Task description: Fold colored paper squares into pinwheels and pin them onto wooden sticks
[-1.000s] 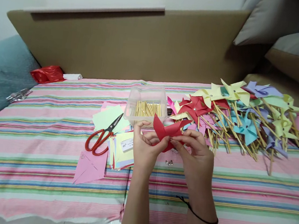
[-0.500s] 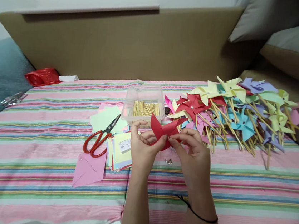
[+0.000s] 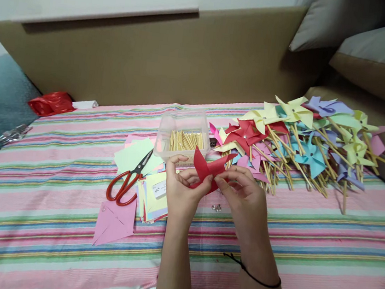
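A red paper pinwheel (image 3: 206, 165) with folded blades is held up in front of me between both hands. My left hand (image 3: 185, 188) pinches it near the centre with the thumb, fingers curled behind the paper. On its other side my right hand (image 3: 240, 194) is closed, thumb and fingertips pressed to the pinwheel close to the left thumb. Anything small between those fingertips is too hidden to make out. Below the hands, a few small metal fasteners (image 3: 217, 207) lie on the striped cloth (image 3: 71, 168).
Behind the hands stands a clear plastic box (image 3: 163, 136) of short wooden sticks (image 3: 188, 140). Red-handled scissors (image 3: 125, 185) rest on coloured paper to the left, above a pink cut square (image 3: 114, 223). Many finished pinwheels (image 3: 311, 153) are heaped at right. A red bag (image 3: 51, 104) lies far left.
Both hands stay at the pinwheel. The right fingertips have shifted slightly left, closer to the left thumb. The whole view has moved a little.
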